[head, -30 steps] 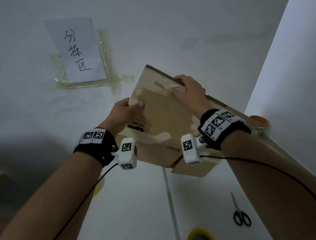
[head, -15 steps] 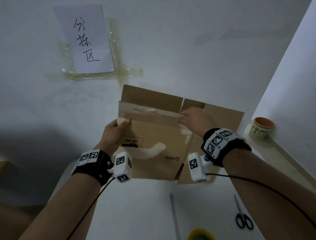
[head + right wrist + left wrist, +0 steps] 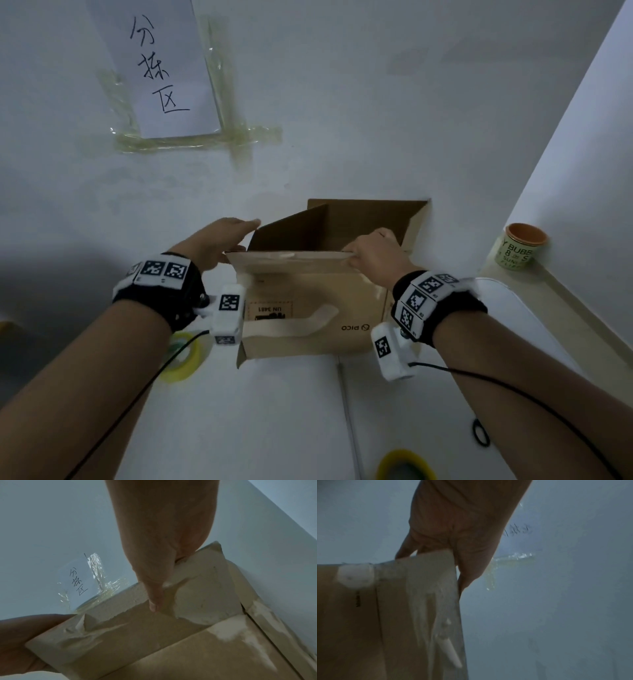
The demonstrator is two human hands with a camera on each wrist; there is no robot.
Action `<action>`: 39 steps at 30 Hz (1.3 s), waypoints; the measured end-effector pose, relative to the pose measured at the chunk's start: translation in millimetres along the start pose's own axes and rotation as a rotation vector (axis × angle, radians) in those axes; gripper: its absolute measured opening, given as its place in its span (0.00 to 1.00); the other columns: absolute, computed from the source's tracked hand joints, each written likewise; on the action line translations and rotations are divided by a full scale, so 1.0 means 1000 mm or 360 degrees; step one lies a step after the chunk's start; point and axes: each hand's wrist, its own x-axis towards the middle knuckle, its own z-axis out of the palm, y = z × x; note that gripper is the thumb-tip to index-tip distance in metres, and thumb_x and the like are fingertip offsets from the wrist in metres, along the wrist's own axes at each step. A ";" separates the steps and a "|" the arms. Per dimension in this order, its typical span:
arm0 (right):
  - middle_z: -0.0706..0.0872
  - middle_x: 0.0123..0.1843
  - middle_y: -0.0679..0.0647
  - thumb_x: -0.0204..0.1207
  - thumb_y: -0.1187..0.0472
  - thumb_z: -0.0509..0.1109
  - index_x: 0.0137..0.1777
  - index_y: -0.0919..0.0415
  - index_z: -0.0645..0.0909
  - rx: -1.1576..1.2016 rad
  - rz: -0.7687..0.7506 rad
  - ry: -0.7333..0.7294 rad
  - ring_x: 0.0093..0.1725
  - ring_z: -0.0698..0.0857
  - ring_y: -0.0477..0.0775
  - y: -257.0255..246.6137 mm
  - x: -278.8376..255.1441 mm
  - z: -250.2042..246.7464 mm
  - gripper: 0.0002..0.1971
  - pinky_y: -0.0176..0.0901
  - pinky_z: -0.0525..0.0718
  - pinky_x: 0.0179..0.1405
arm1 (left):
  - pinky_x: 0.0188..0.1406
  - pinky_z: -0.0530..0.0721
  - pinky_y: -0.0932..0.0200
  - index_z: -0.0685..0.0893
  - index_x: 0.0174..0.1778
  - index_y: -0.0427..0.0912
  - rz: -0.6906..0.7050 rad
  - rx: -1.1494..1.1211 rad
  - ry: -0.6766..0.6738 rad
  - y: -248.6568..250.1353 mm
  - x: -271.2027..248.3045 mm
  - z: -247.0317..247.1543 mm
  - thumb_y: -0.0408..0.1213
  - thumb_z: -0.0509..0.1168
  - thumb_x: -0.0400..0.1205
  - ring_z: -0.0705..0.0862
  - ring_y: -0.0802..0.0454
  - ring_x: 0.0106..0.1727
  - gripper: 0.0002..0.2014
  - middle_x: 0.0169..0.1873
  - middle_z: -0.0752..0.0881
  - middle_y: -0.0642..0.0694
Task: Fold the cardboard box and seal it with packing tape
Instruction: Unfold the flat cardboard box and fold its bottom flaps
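Note:
A brown cardboard box (image 3: pixel 308 301) with old tape marks stands on the white table (image 3: pixel 274 411), its top open and its walls spread into a rectangle. My left hand (image 3: pixel 222 240) pinches the near flap's left corner, thumb on the near side and fingers reaching over the left wall. The left wrist view shows that corner of the box (image 3: pixel 393 615) between thumb and fingers (image 3: pixel 457 534). My right hand (image 3: pixel 373 253) grips the same flap at its right corner, fingers curled over the edge. In the right wrist view my thumb (image 3: pixel 154 595) presses the flap (image 3: pixel 188 649).
A yellow tape roll (image 3: pixel 181 356) lies under my left wrist, and a second roll (image 3: pixel 406 466) sits at the bottom edge. Scissors (image 3: pixel 479 433) lie at lower right. A paper cup (image 3: pixel 520 246) stands by the right wall. A handwritten sheet (image 3: pixel 161 68) is taped down at the far left.
The box was flat and tilted up in both hands; it is now lower and pulled open into a rectangle. Both hands shifted to the near flap's corners.

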 end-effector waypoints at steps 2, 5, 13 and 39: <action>0.88 0.57 0.51 0.84 0.55 0.61 0.67 0.50 0.82 -0.0014 0.0029 -0.0045 0.63 0.80 0.54 0.001 0.001 -0.002 0.15 0.51 0.60 0.75 | 0.51 0.83 0.50 0.81 0.62 0.34 0.0006 0.0324 -0.0096 0.013 0.000 0.012 0.65 0.58 0.81 0.85 0.41 0.56 0.34 0.57 0.82 0.44; 0.87 0.59 0.52 0.83 0.56 0.63 0.66 0.51 0.83 -0.0004 0.0071 -0.0150 0.63 0.80 0.55 0.009 -0.002 -0.006 0.15 0.53 0.61 0.74 | 0.53 0.80 0.50 0.84 0.59 0.33 0.0073 0.0822 -0.0029 0.025 0.004 0.028 0.71 0.54 0.77 0.83 0.40 0.55 0.41 0.56 0.85 0.39; 0.88 0.57 0.56 0.80 0.62 0.65 0.62 0.55 0.86 0.0051 0.0179 -0.0290 0.57 0.83 0.58 0.021 -0.013 -0.007 0.13 0.56 0.73 0.69 | 0.42 0.76 0.56 0.82 0.58 0.30 0.0181 0.1272 0.0016 0.032 0.002 0.051 0.42 0.60 0.85 0.82 0.41 0.46 0.18 0.52 0.85 0.35; 0.85 0.62 0.61 0.81 0.69 0.59 0.66 0.60 0.82 0.0213 0.0381 -0.0851 0.58 0.85 0.62 0.009 -0.048 0.076 0.17 0.51 0.84 0.59 | 0.54 0.87 0.36 0.80 0.54 0.31 -0.0228 -0.0033 0.0347 -0.122 -0.022 0.082 0.30 0.55 0.79 0.86 0.32 0.51 0.13 0.50 0.86 0.30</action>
